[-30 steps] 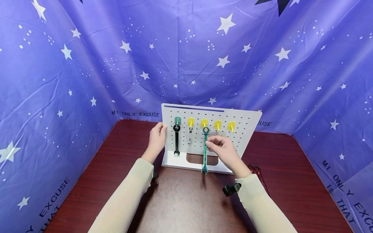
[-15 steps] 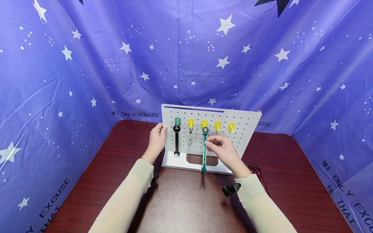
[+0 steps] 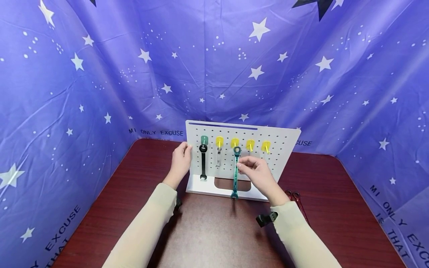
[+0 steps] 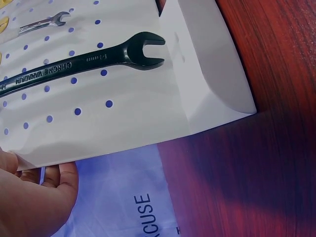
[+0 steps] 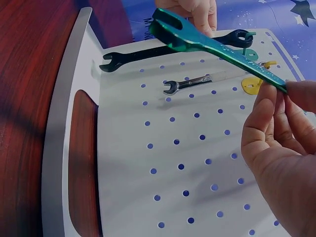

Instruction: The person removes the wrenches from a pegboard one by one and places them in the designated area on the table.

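My right hand (image 3: 256,171) pinches a green combination wrench (image 3: 235,178) by its upper shaft, thumb against fingers. The wrench hangs nearly upright, its ring end just below the middle yellow hook (image 3: 235,142) and its open end down. Whether the ring is around the hook, I cannot tell. My left hand (image 3: 181,160) grips the left edge of a white pegboard (image 3: 285,149), thumb in front and fingers behind in the left wrist view. Beside that hand a black wrench (image 4: 74,64) hangs from the green hook (image 3: 204,139). A small silver wrench (image 5: 190,85) hangs from the leftmost yellow hook (image 5: 252,86).
Two more yellow hooks, a nearer one (image 3: 250,144) and an outer one (image 3: 266,146), stick out further right. Red-handled tools (image 3: 299,204) lie on the dark red table (image 3: 207,238) beside my right forearm. A starry purple cloth (image 3: 214,74) surrounds the table.
The green wrench tilts slightly: its ring end shifted a little left, then back right, while its lower end moved slightly left. My left hand stays on the pegboard's edge.
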Available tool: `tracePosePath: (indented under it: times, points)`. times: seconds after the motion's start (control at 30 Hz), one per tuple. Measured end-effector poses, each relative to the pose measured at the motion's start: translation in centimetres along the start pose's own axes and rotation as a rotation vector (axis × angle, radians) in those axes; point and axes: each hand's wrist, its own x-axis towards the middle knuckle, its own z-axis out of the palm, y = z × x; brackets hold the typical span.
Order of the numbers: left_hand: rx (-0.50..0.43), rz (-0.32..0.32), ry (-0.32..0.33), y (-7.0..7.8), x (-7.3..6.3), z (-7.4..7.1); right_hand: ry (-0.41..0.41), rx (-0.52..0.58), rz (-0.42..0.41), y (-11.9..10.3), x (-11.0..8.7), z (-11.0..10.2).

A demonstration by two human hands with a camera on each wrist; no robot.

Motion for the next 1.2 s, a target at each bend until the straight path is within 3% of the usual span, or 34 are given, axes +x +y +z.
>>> tracePosePath:
  times: [1.2]
  points:
    - [-0.006, 0.004, 0.000, -0.1, -0.1, 0.0, 0.045, -0.011, 0.035, 1.1, -1.8, -1.2]
